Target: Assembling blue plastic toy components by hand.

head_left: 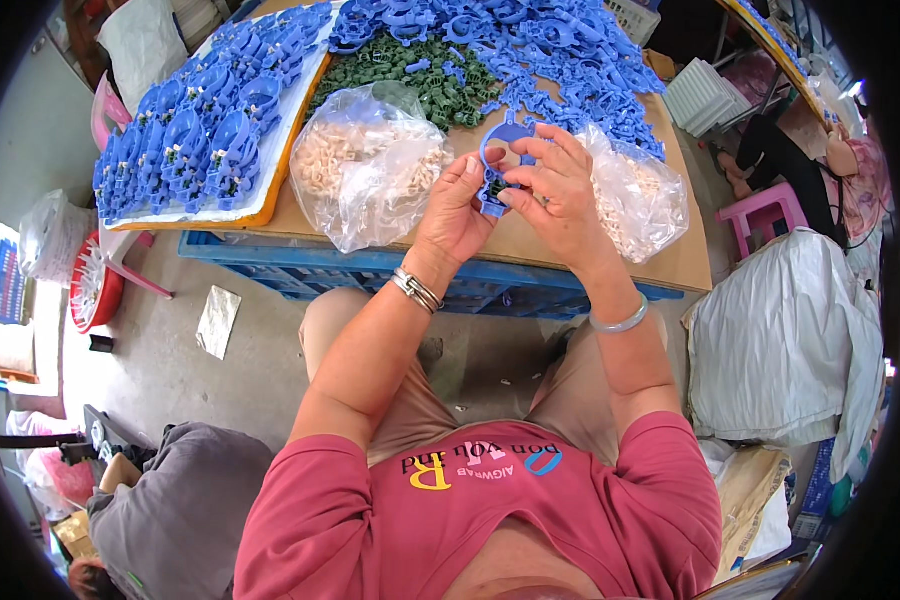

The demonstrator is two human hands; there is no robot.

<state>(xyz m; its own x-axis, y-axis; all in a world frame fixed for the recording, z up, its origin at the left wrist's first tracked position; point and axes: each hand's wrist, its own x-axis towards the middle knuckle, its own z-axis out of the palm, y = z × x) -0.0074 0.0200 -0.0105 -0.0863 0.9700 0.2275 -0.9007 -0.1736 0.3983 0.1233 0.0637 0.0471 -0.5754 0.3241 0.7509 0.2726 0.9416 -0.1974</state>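
Note:
Over the front of the table I hold up a blue plastic part (488, 150) with a round ring and a narrower lower end. My left hand (458, 205) is closed around its lower left side. Fingers of my right hand (560, 195) grip it from the right, thumb and fingertip pressed near a small dark green piece (498, 187) set in it. Whether a tiny piece sits in that pinch is hidden. Clear bags of small cream-coloured pieces lie on either side, the left bag (365, 165) and the right bag (640, 200). Behind my hands spreads a heap of dark green pieces (410, 80).
Loose blue parts (570, 60) cover the table's back. At left, an orange-edged tray (280, 165) bears rows of blue assemblies. Blue crates (270, 265) stand under the cardboard top (680, 255). A white sack (780, 340), pink stool (765, 212) and co-workers (180, 510) are nearby.

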